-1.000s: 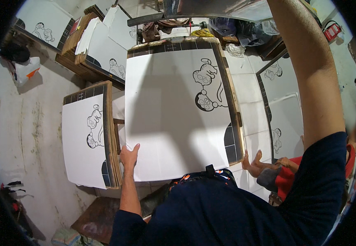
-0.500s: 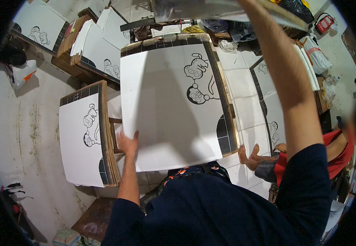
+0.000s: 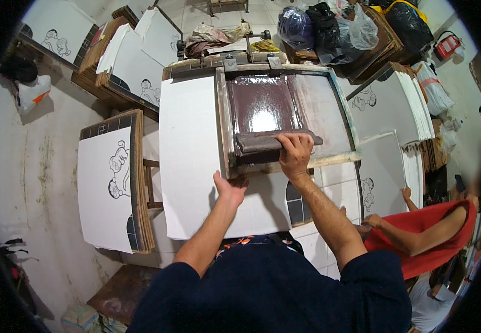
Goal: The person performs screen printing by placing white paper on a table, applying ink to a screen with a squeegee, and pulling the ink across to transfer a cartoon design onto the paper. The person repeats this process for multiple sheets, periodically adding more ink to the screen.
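Note:
A wooden-framed printing screen [image 3: 333, 160] lies over the right part of a white sheet [image 3: 187, 144] on a board. Dark purplish ink [image 3: 260, 97] shines on its mesh. A wide squeegee [image 3: 257, 142] lies across the near part of the mesh, with my right hand [image 3: 296, 154] closed around its right part. By the screen's near left corner is my left hand [image 3: 230, 193], open with thumb and fingers apart. Its fingertips reach the screen's near edge, and I cannot tell whether they touch it. The screen hides the drawing that was visible on this sheet.
To the left stands a board [image 3: 104, 188] bearing a printed sheet. More printed sheets [image 3: 132, 72] rest on boards at the far left. A co-worker in red [image 3: 418, 238] reaches toward sheets on the right. Plastic bags [image 3: 329, 33] sit on boards at the back.
The raised screen has come down over the sheet. My right hand has dropped from high up and now grips the squeegee. My left hand has moved right from the sheet's left edge.

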`<state>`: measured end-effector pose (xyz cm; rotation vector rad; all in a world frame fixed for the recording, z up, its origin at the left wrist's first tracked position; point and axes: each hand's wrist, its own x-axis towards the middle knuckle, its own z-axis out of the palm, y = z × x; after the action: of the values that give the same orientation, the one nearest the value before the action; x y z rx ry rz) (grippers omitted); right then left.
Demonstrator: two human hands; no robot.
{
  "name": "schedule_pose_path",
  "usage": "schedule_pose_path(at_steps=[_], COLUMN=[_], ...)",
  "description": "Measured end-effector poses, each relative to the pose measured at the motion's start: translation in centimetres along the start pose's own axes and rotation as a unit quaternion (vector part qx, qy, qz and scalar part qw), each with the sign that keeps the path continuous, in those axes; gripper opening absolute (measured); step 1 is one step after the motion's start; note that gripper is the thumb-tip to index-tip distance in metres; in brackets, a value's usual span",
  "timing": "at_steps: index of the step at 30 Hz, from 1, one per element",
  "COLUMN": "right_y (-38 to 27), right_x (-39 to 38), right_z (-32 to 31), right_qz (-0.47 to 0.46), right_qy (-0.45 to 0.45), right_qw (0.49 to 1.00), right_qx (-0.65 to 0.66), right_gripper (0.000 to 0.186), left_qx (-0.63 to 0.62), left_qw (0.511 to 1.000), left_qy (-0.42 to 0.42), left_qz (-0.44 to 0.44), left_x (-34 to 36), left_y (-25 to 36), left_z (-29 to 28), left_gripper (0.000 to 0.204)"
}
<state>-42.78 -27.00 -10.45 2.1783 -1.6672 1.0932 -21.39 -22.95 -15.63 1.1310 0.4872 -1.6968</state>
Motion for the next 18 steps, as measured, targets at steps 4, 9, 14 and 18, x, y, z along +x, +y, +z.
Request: schedule_pose_path(at_steps=[4, 9, 14, 18], right_y=[2.8, 7.0, 11.1, 12.9], right_x=[1.1, 5.4, 11.8, 15.2], right_z=[3.0, 9.3, 17.3, 21.8], right_qz=[0.008, -0.002, -0.043, -0.048], right_qy=[-0.059, -0.095, -0.032, -0.033], right_qw=[0.998, 0.995, 0.998, 0.997], right_qx=[0.01, 0.014, -0.031, -0.047], right_gripper=[0.037, 0.035, 0.022, 0.026], left_qx=[0.379, 0.733, 0.759, 0.766], left_qw=[0.893, 0.414, 0.335, 0.355], left_qy=[0.169, 0.003, -0.021, -0.013], left_qz=[0.174, 0.54, 0.558, 0.535], left_x=[2.8, 3.6, 5.0, 5.3], left_y=[-1.7, -0.6, 0.0, -0.3], left_z=[-5.6, -6.8, -6.7, -7.5], left_gripper=[0.081, 0.104, 0.118, 0.118])
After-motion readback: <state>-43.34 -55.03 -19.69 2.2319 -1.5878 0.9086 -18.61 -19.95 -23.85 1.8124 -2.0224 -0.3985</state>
